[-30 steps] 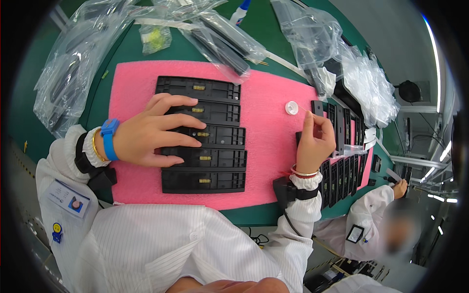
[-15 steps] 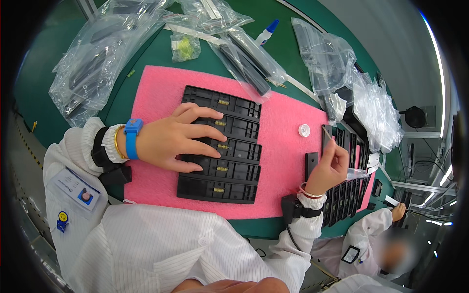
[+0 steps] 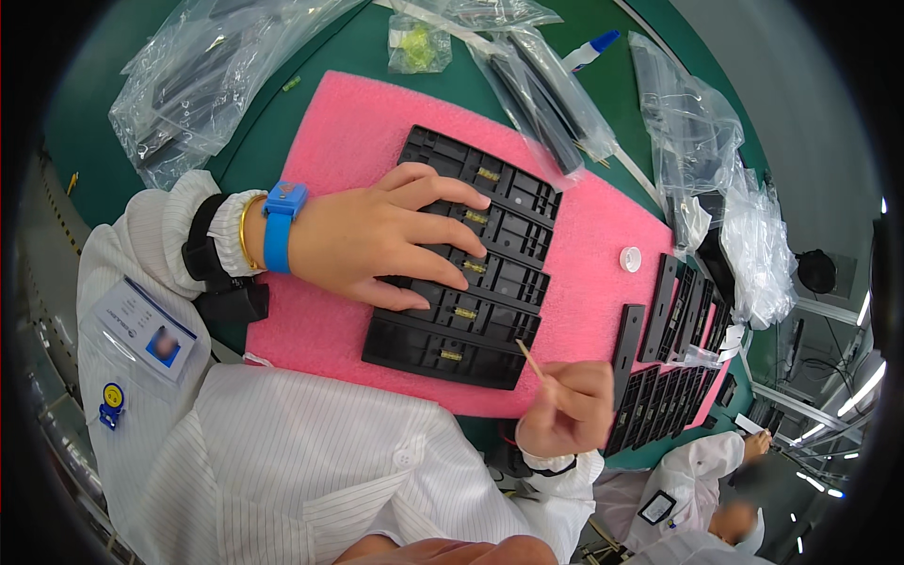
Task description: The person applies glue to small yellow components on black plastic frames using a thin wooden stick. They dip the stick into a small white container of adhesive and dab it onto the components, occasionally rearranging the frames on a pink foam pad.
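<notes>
Left fingers (image 3: 441, 230) spread open over black ribbed panels (image 3: 513, 252) with yellow-green vials (image 3: 464, 313), right fingers (image 3: 579, 400) pinching a thin pale stick (image 3: 529, 358)

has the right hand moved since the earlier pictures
Yes: the right hand has shifted left and down in view, judged against the small round white container on the pink mat.
</notes>
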Motion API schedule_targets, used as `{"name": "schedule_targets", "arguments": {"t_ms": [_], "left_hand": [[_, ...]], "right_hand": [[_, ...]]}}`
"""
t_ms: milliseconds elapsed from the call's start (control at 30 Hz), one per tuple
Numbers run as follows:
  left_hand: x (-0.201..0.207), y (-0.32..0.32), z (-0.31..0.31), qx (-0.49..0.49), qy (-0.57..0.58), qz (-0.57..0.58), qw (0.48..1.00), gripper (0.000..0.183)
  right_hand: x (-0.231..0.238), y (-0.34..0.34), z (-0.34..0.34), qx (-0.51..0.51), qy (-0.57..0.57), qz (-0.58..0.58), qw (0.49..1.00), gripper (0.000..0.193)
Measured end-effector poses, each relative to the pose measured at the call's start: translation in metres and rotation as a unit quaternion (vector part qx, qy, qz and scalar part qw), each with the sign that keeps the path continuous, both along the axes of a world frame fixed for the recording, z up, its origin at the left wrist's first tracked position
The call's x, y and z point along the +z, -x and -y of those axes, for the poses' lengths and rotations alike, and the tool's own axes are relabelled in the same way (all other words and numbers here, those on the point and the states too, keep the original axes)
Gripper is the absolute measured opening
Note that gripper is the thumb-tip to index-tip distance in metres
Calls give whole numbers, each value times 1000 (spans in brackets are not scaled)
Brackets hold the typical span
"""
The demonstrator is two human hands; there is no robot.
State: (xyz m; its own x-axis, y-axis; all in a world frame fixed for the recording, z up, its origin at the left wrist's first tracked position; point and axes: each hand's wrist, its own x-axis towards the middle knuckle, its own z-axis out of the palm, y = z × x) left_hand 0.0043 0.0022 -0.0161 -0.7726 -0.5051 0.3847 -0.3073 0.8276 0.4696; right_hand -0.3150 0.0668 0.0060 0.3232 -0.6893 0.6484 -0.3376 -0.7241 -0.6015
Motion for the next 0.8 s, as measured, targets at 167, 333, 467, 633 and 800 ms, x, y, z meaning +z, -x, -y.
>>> {"name": "schedule_targets", "arguments": {"t_ms": [167,333,467,633,800], "left_hand": [[-1,1,1,1,3,-5,1000,43],[-2,1,-1,4,-4,-7,1000,42],[-4,1,-1,6,-5,-13,1000,41],[-4,1,-1,6,-2,-20,1000,40],[-4,2,-1,8,-4,-17,1000,40]], "right_hand": [[-6,-14,2,40,-23,-71,996,24],[-5,-18,3,38,-45,-111,992,24],[-9,-19,3,40,-51,-110,992,25],[-10,-19,4,37,-58,-112,991,25],[-9,-19,5,38,-61,-121,990,25]]}}
